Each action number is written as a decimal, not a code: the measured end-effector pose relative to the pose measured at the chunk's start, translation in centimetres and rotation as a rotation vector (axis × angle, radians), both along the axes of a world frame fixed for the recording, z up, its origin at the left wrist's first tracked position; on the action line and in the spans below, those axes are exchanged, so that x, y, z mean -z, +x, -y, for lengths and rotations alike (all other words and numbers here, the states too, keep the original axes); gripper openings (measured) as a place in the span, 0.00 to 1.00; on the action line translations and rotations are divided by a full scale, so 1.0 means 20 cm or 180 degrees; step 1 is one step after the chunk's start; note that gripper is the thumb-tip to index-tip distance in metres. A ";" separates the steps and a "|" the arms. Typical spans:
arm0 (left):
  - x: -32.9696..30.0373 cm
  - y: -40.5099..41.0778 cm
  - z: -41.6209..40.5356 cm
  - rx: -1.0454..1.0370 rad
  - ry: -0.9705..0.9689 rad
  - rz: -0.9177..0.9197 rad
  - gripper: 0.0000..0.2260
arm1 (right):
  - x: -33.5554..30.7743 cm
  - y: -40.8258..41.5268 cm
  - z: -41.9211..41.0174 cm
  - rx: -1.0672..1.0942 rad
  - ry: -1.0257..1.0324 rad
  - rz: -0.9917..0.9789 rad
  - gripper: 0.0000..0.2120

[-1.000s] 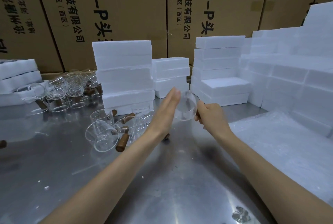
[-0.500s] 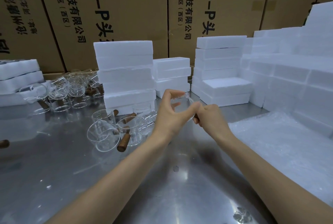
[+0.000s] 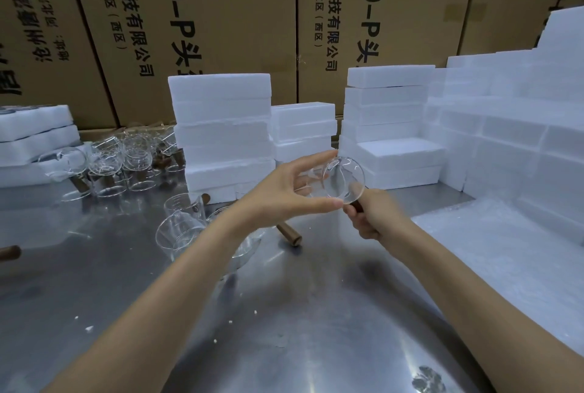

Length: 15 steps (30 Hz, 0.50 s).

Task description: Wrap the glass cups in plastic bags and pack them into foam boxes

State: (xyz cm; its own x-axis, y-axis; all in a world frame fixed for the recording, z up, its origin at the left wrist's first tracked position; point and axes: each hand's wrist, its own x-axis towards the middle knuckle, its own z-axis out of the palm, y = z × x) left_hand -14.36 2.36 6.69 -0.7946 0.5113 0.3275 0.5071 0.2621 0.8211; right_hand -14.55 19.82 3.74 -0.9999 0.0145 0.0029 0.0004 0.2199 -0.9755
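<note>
A clear glass cup (image 3: 344, 179) with a dark wooden handle is held in the air over the metal table (image 3: 284, 313), its round base turned toward me. My right hand (image 3: 371, 215) grips the handle from below. My left hand (image 3: 290, 190) pinches the cup's body between thumb and fingers. More glass cups (image 3: 181, 228) lie on the table under my left forearm, and another cluster of cups (image 3: 126, 162) stands at the back left. White foam boxes (image 3: 224, 136) are stacked behind the cup. A sheet of clear plastic bags (image 3: 493, 253) lies at the right.
Foam box stacks (image 3: 388, 121) fill the back and a large foam pile (image 3: 512, 127) rises at the right. Foam pieces (image 3: 34, 136) sit at the far left. Cardboard cartons (image 3: 221, 20) form a wall behind. A loose wooden handle (image 3: 289, 233) lies near my left wrist.
My left hand went from a flat palm against the cup to fingers closed round it. The cup has turned so its base faces me. The right hand stayed on the handle.
</note>
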 end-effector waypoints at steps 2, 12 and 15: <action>-0.01 0.00 0.03 0.0087 0.0126 0.0107 0.29 | 0.00 0.01 0.00 -0.0160 -0.0128 0.0042 0.21; 0.07 0.01 -0.11 -0.0739 0.1680 0.0625 0.11 | 0.01 -0.02 0.01 0.0175 0.0459 -0.0210 0.21; 0.10 0.02 -0.16 -0.1228 0.1786 0.0724 0.09 | 0.03 -0.03 0.00 0.0294 0.0834 -0.0543 0.26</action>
State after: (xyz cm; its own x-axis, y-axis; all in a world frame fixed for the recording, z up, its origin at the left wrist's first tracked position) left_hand -14.04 5.60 4.61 -0.9646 -0.0167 0.2633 0.2636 -0.1043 0.9590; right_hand -15.22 19.76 3.05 -0.9792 0.0817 0.1859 -0.1266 0.4702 -0.8734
